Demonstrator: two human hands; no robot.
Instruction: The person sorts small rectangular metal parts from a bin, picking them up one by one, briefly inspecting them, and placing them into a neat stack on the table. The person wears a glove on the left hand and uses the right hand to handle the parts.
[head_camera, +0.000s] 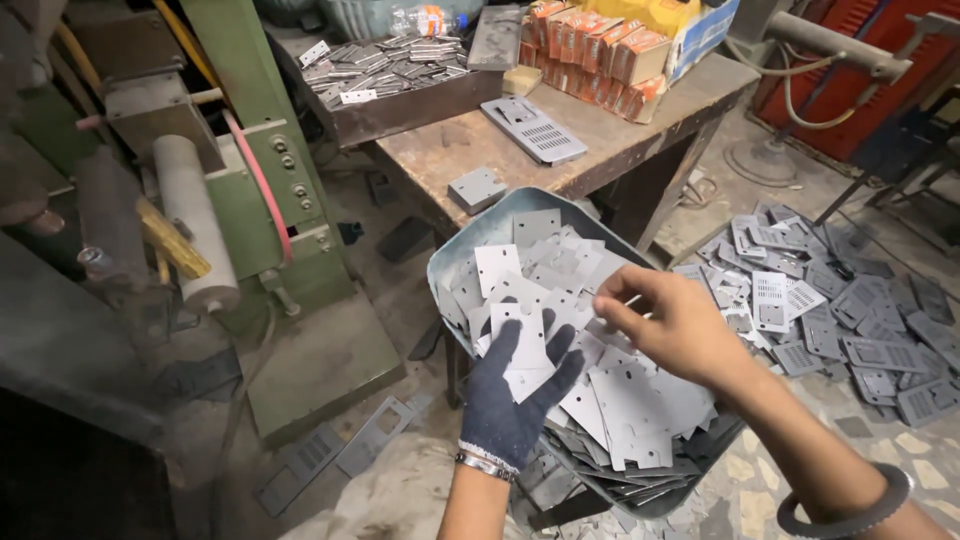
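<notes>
The person stands over a grey metal tub (470, 250) that is heaped with flat punched metal plates (620, 400). The left hand (515, 385), in a dark knitted glove, holds one pale plate (527, 345) above the heap, the thumb and fingers closed on its lower edges. The right hand (670, 320) is bare and hovers just right of this plate, fingers bent together as if pinching; I cannot tell if something thin is between them.

As I judge it, the sorting is at an early stage: the tub is still nearly full, and only this one plate is lifted out of it.

Behind the tub is a worn wooden table (620, 140) with a perforated grey panel (535, 130), a small square plate (477, 188), orange boxes (600, 55) and a tray of small metal pieces (390, 65). On the floor right of the tub lies a wide spread of slotted grey panels (850, 310). Left of the tub stands a green machine (270, 190) with a pale roller (190, 215). The loose plates in the tub overlap, so they may slide or catch on each other.
</notes>
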